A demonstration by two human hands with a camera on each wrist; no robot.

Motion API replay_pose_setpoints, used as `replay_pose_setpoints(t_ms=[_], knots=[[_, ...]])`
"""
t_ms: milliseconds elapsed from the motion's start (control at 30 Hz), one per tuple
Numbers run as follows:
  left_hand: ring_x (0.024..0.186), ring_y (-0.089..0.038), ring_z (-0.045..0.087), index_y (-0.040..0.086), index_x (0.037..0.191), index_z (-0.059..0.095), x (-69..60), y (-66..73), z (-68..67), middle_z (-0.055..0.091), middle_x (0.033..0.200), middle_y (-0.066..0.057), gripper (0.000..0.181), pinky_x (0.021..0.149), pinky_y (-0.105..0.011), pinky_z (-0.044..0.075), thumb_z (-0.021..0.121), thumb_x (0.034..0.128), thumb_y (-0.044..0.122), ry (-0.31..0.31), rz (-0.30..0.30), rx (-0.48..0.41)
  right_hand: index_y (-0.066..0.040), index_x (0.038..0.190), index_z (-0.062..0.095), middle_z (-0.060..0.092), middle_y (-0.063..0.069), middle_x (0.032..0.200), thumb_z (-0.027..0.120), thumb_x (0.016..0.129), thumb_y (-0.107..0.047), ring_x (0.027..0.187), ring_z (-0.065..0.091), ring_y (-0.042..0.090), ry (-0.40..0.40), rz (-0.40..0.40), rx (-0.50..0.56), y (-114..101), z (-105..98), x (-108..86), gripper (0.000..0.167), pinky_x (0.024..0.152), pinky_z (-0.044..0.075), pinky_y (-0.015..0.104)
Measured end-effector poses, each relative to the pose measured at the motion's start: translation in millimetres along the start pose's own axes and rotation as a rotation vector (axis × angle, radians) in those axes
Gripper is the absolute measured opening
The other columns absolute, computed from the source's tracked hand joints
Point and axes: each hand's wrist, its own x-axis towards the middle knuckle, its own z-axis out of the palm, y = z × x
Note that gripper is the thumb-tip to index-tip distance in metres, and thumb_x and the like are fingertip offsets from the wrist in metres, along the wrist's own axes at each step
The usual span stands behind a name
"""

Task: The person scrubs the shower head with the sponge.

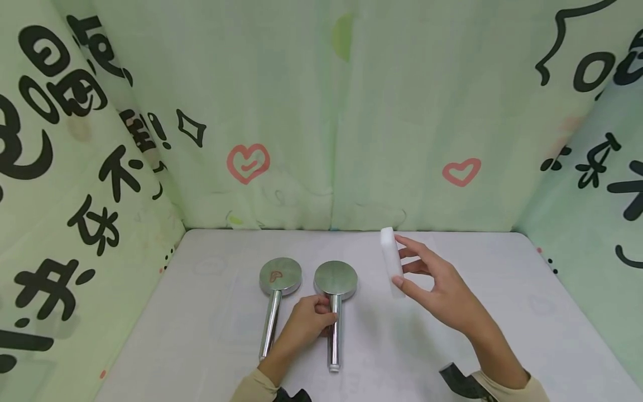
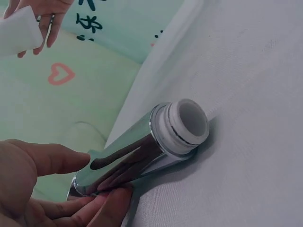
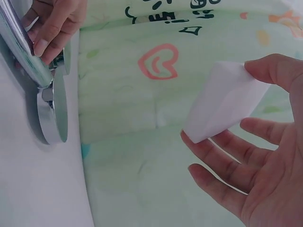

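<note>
Two silver shower heads lie face up, side by side. My left hand [image 1: 310,318] pinches the right-hand shower head [image 1: 335,335] by its handle, a little below the round head. In the left wrist view, the thumb and fingers are on either side of the chrome handle [image 2: 128,153], whose white threaded end points toward the camera. The left-hand shower head [image 1: 271,318] has a reddish-brown mark on its disc and lies partly behind my left forearm. Raised to the right, my right hand [image 1: 442,287] holds a white block like a sponge [image 3: 225,101] between thumb and fingertips.
A white cloth covers the table [image 1: 211,312]. Pale green curtains [image 1: 392,111] with black writing and red hearts enclose its back and both sides. Dark straps [image 1: 464,382] sit at both wrists.
</note>
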Motion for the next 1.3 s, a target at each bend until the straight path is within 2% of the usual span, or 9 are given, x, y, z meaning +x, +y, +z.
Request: replay_pose_setpoints(t_ms=[300,433,600,833,1067,1300], knots=[[0.076,-0.015,0.067,-0.011,0.120,0.065,1.1,1.9,0.3,0.071,0.092,-0.009,0.034,0.063,-0.032,0.061,0.071,0.0883,0.001,-0.017,-0.062,-0.027,-0.032,0.154,0.040,0.058,0.002,0.127,0.071,0.096,-0.014,0.103,0.068,0.008,0.032,0.043,0.010,2,-10,-0.7,0.068,0.078,0.058,0.027],[0.080,-0.015,0.066,-0.012,0.123,0.063,0.8,-0.7,-3.2,0.068,0.096,-0.009,0.035,0.064,-0.034,0.062,0.069,0.0900,0.000,-0.047,-0.087,-0.130,-0.033,0.154,0.040,0.058,0.002,0.127,0.071,0.096,-0.014,0.103,0.068,0.007,0.028,0.050,0.014,4,-11,-1.4,0.068,0.078,0.059,0.027],[0.085,-0.015,0.065,-0.016,0.123,0.060,0.0,-4.9,-7.7,0.065,0.098,-0.009,0.036,0.068,-0.038,0.062,0.067,0.0912,-0.001,-0.124,-0.095,-0.270,-0.031,0.155,0.038,0.059,0.004,0.128,0.071,0.096,-0.015,0.102,0.067,0.005,0.026,0.051,-0.015,5,-12,-1.3,0.069,0.078,0.057,0.026],[0.090,-0.014,0.059,-0.016,0.125,0.055,1.9,-10.0,-14.5,0.060,0.101,-0.006,0.038,0.074,-0.039,0.060,0.064,0.0914,0.001,-0.200,-0.098,-0.418,-0.029,0.155,0.040,0.061,0.004,0.127,0.071,0.096,-0.014,0.101,0.067,0.003,0.058,0.045,-0.040,8,-19,1.7,0.069,0.086,0.050,0.015],[0.093,-0.013,0.063,-0.013,0.137,0.050,-4.5,-7.1,-21.9,0.067,0.112,-0.008,0.051,0.073,-0.033,0.057,0.067,0.0927,0.006,-0.185,-0.083,-0.420,-0.029,0.154,0.041,0.060,0.004,0.125,0.070,0.096,-0.012,0.101,0.066,0.005,0.075,0.028,-0.018,9,-19,5.3,0.067,0.093,0.046,0.010],[0.086,-0.012,0.064,-0.012,0.137,0.050,-10.8,3.1,-25.5,0.068,0.106,-0.004,0.052,0.072,-0.032,0.057,0.069,0.0905,0.002,-0.140,-0.018,-0.475,-0.027,0.152,0.046,0.061,0.001,0.122,0.071,0.094,-0.008,0.098,0.064,0.010,0.102,-0.003,-0.010,7,-14,9.4,0.066,0.095,0.046,0.013]])
